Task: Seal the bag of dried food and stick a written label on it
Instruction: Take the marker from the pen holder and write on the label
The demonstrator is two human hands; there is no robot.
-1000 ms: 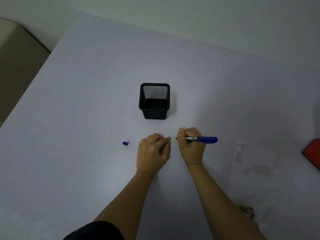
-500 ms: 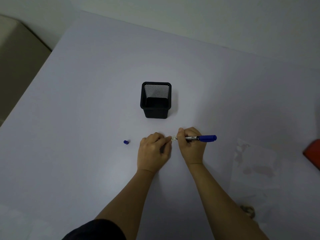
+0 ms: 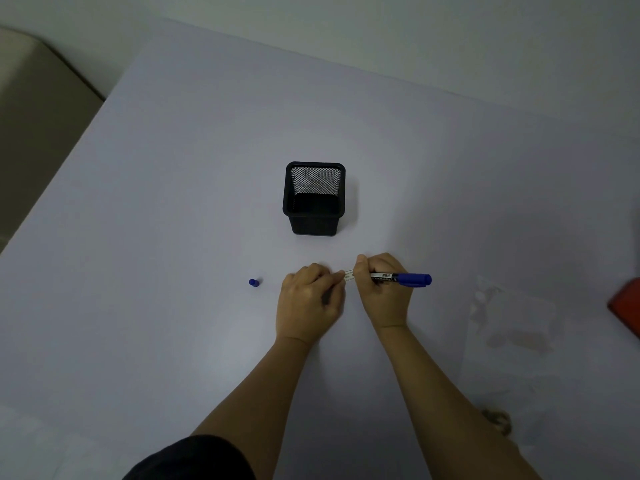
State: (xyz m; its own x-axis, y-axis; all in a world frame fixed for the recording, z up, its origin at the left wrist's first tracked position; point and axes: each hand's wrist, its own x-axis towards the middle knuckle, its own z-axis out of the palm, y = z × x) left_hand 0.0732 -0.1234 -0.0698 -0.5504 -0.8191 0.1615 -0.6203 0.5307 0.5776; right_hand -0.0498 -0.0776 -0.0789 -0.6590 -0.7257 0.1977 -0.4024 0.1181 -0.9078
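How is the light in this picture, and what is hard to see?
Head view: dim, bluish light, brightest on the table round the black mesh holder, darker toward the corners; no glare anywhere; the clear bag at right nearly fades into the surface; the marker in the right hand is sharp.

A plain desk setting, office or home, which of the two cannot be told: a broad pale worktop [image 3: 173,237], a black mesh pen pot [image 3: 314,199] at 12 o'clock, a blue marker [image 3: 398,278] just below it, a bare wall [image 3: 415,36] beyond, and beige padded furniture [image 3: 31,116] at 10 o'clock.
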